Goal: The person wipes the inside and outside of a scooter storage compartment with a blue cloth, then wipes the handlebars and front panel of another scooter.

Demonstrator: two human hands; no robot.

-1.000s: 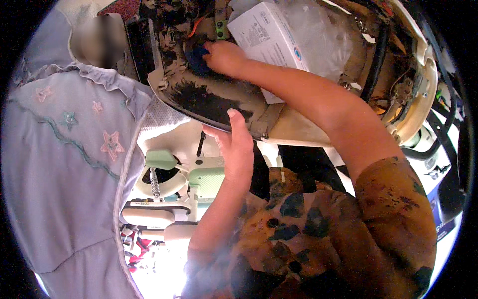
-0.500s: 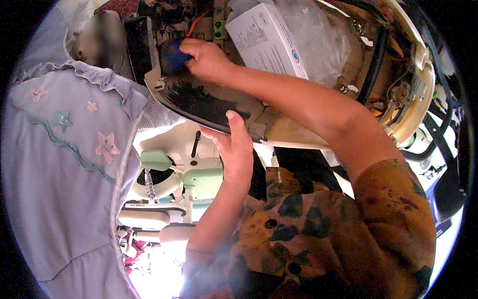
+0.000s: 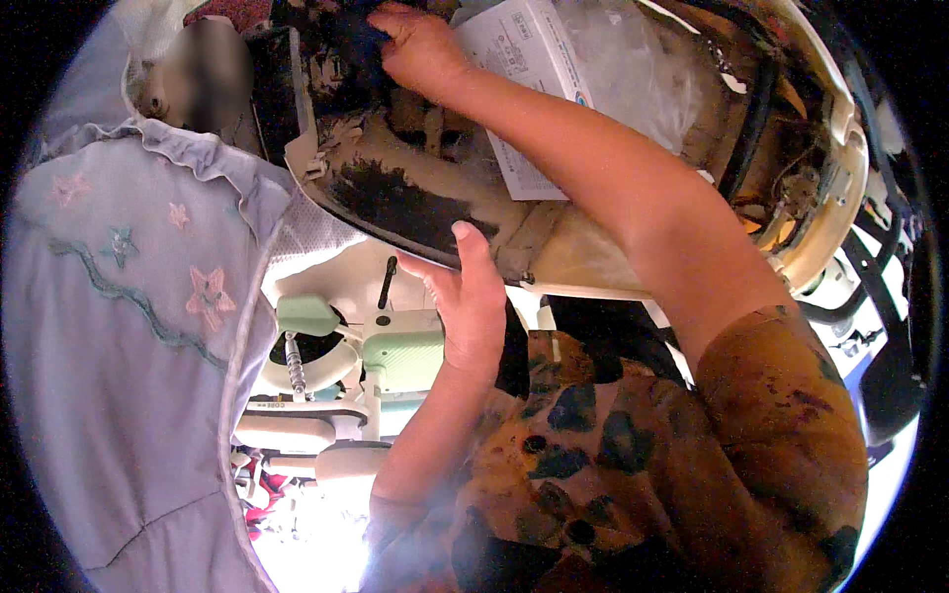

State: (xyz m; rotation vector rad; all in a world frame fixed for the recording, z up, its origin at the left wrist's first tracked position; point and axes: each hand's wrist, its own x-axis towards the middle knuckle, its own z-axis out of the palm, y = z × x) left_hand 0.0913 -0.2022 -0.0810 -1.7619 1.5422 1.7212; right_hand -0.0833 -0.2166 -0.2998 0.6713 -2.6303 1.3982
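My right hand [image 3: 423, 51] is at the far part of a hollow cream body shell [image 3: 593, 277], fingers bent around something dark blue and blurred [image 3: 358, 44]; its kind cannot be made out. Brown dust covers the inside of the shell, with a black patch [image 3: 395, 203] nearer to me. My left hand [image 3: 474, 306] grips the shell's near rim, thumb on top and fingers partly hidden below. Beside my right forearm, a white printed box [image 3: 504, 59] lies inside the shell, partly covered by the arm.
A clear plastic bag [image 3: 643, 79] lies right of the box. A black hose [image 3: 751, 128] runs along the shell's right side. Grey-lilac fabric with embroidered stars [image 3: 129, 346] fills the left. Below stands a white vehicle with green panels [image 3: 405, 346] and a coil spring [image 3: 295, 361].
My right hand has moved farther away with the dark blue thing, and more of the shell's floor and the box's near end now shows. My left hand has hardly moved.
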